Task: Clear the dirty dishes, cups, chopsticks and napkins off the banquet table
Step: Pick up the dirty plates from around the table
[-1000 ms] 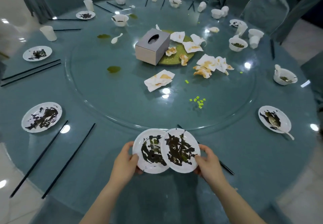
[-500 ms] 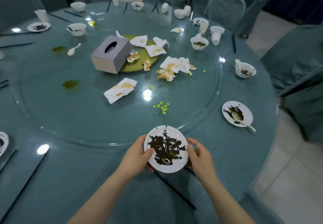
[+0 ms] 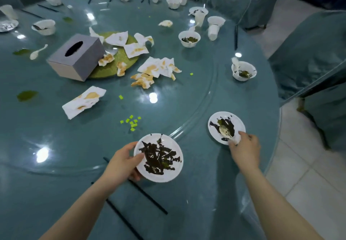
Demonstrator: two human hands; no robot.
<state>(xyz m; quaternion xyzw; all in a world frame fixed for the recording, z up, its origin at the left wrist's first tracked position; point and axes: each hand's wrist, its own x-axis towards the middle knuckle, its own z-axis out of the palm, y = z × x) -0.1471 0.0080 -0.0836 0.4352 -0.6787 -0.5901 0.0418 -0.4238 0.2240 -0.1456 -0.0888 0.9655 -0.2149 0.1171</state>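
The step in hand is the collecting of the small dirty plates. The left hand [image 3: 125, 162] grips the stained plate [image 3: 158, 160] by its left rim in the lower middle of the frame, thumb on top and fingers underneath (whether another plate sits below it I cannot tell). The right hand [image 3: 245, 143], well apart from the left, is at the near edge of the second plate [image 3: 226, 126] at the lower right, and its fingers pinch the handle of the white spoon [image 3: 225, 131] that lies on this plate. I judge that the next move calls for bringing spoon and plate onto the held one without spilling the dark leftovers. The napkins [image 3: 156, 67], bowls [image 3: 189, 38] and black chopsticks [image 3: 148, 197] wait on the table [image 3: 56, 146].
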